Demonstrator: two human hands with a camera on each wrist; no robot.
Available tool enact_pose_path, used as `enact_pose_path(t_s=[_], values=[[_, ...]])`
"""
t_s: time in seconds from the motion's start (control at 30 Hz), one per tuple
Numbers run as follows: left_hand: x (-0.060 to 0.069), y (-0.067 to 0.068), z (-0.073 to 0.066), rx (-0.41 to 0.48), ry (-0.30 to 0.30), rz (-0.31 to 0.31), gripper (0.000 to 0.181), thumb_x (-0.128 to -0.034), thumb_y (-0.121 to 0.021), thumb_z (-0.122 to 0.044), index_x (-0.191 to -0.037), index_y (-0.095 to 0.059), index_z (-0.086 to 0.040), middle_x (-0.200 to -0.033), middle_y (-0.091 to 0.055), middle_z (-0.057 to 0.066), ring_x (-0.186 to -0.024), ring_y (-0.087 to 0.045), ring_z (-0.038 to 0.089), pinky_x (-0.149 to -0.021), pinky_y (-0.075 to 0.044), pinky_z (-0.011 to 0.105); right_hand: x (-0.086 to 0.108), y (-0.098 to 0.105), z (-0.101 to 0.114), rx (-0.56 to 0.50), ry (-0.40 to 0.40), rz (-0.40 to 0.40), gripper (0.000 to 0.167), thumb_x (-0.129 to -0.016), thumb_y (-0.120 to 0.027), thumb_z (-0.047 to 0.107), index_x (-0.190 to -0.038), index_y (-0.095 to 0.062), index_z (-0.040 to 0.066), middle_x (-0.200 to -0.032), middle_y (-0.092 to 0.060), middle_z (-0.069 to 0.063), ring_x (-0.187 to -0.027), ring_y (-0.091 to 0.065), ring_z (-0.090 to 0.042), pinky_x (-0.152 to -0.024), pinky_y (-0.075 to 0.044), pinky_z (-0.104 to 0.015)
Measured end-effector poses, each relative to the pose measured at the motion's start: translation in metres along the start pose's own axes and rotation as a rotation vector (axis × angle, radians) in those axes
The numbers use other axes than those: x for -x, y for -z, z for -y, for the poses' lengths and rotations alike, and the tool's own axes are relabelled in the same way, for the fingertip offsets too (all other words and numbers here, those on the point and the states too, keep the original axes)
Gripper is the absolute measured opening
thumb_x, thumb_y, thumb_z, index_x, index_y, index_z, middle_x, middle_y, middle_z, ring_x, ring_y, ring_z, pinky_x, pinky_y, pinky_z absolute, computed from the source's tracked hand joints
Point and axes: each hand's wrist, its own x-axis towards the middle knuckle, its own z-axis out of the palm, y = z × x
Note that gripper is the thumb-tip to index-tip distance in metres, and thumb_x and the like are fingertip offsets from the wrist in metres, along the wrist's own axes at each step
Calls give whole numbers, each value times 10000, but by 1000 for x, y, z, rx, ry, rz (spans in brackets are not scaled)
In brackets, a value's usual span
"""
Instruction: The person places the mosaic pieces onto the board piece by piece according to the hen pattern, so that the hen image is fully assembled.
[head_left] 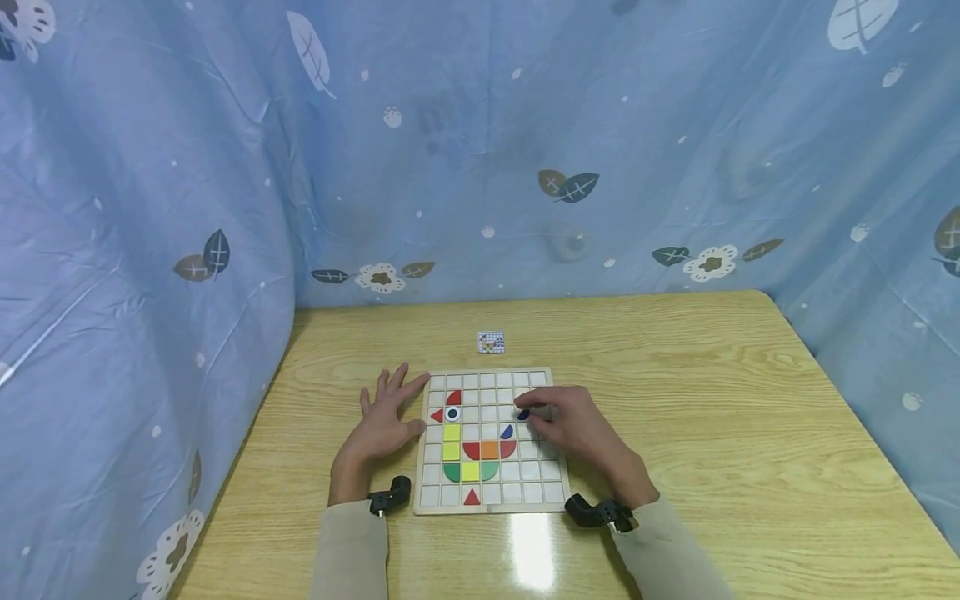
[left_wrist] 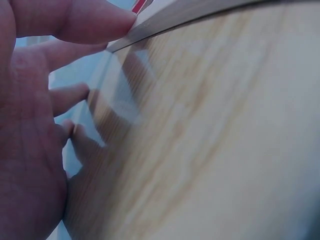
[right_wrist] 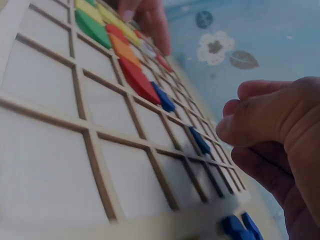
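Note:
A wooden grid board lies on the table, with coloured flat pieces forming a bird-like shape. My left hand has its fingers spread, and its thumb and index finger touch the board's left edge. Over the right part of the board is my right hand, its fingers bent. Close under its fingertips, a dark blue piece sits in a cell; the right wrist view shows nothing between the fingers. Another blue piece lies just above a red quarter-round piece.
Behind the board lies a small picture card. Several loose blue pieces are beside the board, under the right hand. A blue patterned curtain hangs around the wooden table.

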Motion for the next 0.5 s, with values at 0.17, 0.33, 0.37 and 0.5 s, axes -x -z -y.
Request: enact_pose_path(t_s=[0.17,0.33,0.37,0.5], values=[[0,0,1,-15,10,4,843,-904,-715,-105,-1696,-445,-211,-1855,-92,154,-1709,120,438,-1282,219,711,18,17,-3,-67,-53,-75,313,-898,-823,-31,-1170,-844,121,-1161,-842,0,-1019,-804,-206,-881,-656,-448],[0,1,0,-5,2,1,849,-895,-721,-94,-1693,-450,-197,-1851,-94,174,-1703,123,457,-1273,226,721,42,37,-14,-86,-122,-141,321,-897,-845,-25,-1182,-849,123,-1187,-839,-3,-1092,-807,-205,-980,-634,-312],[0,1,-1,-2,0,1,853,-889,-723,-92,-1691,-451,-194,-1850,-94,180,-1701,125,462,-1270,230,724,48,41,-16,-81,-131,-155,323,-897,-852,-17,-1187,-849,126,-1184,-841,-9,-1117,-803,-201,-1012,-611,-265],[1,1,-3,-8,11,5,864,-881,-732,-101,-1692,-451,-199,-1850,-92,179,-1701,130,459,-1272,230,721,68,58,-26,-61,-157,-202,322,-892,-863,-19,-1180,-849,124,-1152,-849,-27,-1119,-785,-101,-1016,-512,-87]])
